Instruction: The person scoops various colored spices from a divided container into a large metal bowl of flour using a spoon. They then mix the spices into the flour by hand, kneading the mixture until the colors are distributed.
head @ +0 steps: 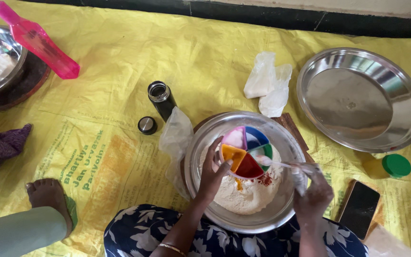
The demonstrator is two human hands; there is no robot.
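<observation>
Head view, left hand [213, 172]: fingers curled onto the rim of the spice box [247, 152], steadying it over the bowl.
Head view, right hand [313, 194]: dusted white, closed narrowly around the handle of a small pale spoon [276, 163] whose tip reaches into the green section.
Spice box: round, smooth plastic, split into wedge compartments coloured pink, blue, green, red and orange; it sits tilted above the flour.
Steel bowl [205, 143]: shiny, round, deep; holds a mound of soft white flour [248, 195] with red and orange powder sprinkled on top.
Steel plate [361, 98]: wide, shallow, polished, to the right and well apart from the bowl.
Plastic bags [268, 84]: crumpled, translucent, white powder inside, beyond the bowl.
Black flask [161, 98]: cylindrical, open, its round cap [147, 125] just beside it.
Pink bottle [36, 40]: translucent, faceted, lying at upper left.
Floor covering [120, 71]: creased yellow woven plastic sheet.
Phone [360, 208]: flat, dark, glossy, near the right hand.
</observation>
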